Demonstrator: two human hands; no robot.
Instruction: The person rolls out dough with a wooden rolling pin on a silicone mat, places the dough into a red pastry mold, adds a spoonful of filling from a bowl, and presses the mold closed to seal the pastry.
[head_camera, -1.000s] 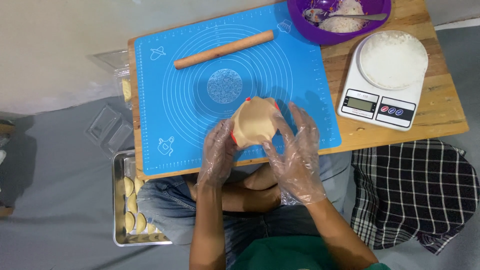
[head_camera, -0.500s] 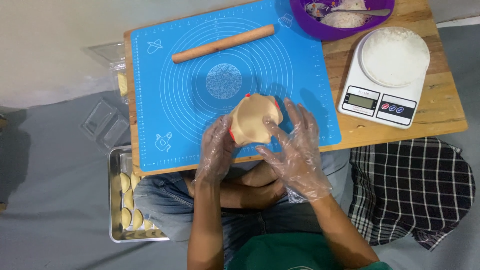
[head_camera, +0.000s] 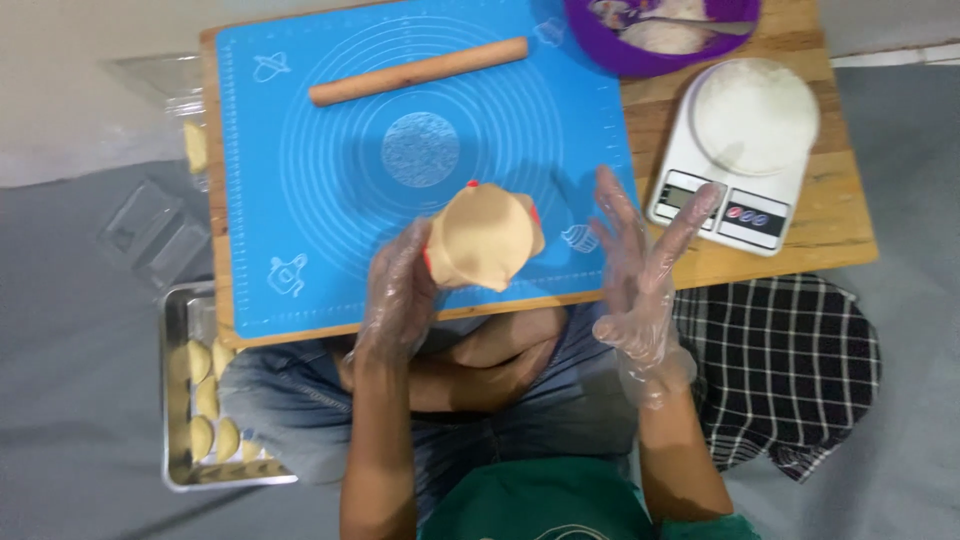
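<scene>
Head view: two hands in clear plastic gloves work over a low wooden desk (head_camera: 800, 250). The left hand (head_camera: 400, 295) grips one red-rimmed mould covered by a round sheet of pale dough (head_camera: 485, 238), held above the near edge of one blue silicone mat (head_camera: 300, 150). The right hand (head_camera: 640, 270) is spread wide and holds nothing, just beside the dough at its 3 o'clock, apart from it.

On the mat, one wooden rolling pin (head_camera: 418, 71) lies at 11 o'clock from the dough, well apart. One white kitchen scale (head_camera: 735, 150) with a floury white dish on top stands at 2 o'clock on the bare wood. One purple bowl (head_camera: 660, 30) of filling sits at 1 o'clock, cut by the frame's top edge. One metal tray (head_camera: 185, 400) on the floor at 8 o'clock holds about seven folded pastries; the exact count is unclear.
</scene>
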